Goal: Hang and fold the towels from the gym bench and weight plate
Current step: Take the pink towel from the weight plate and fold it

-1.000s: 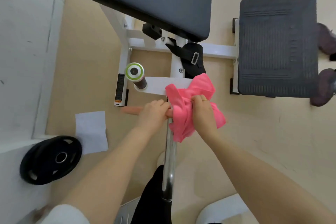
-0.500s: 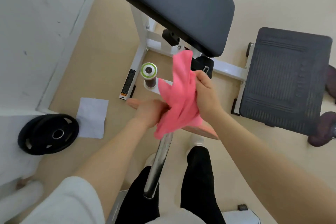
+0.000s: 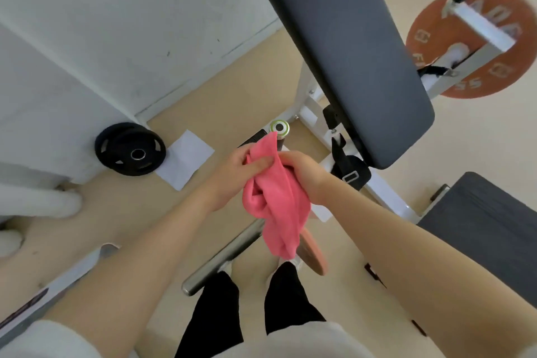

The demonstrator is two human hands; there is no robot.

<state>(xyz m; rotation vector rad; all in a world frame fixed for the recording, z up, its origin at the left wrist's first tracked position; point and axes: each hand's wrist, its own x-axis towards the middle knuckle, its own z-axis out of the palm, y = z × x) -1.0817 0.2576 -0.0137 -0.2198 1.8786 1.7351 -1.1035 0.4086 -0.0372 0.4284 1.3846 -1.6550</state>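
Note:
A pink towel (image 3: pixel 279 206) hangs bunched between both hands in the middle of the view. My left hand (image 3: pixel 235 174) grips its upper left corner, and my right hand (image 3: pixel 305 174) clasps the upper right part. The towel's lower end dangles over a chrome bar (image 3: pixel 223 259) and a small orange weight plate (image 3: pixel 312 256) on that bar. The dark padded gym bench (image 3: pixel 348 46) slants across the upper right, just beyond my right hand.
A black weight plate (image 3: pixel 130 150) leans in the wall corner at left, beside a white cloth (image 3: pixel 186 158) flat on the floor. A big orange plate (image 3: pixel 470 41) sits on the rack at upper right. A dark seat pad (image 3: pixel 482 229) is at right. My legs stand below.
The view has tilted up and left. Both hands have lifted the pink towel off the chrome bar's area and drawn it together, so it now hangs lower in folds.

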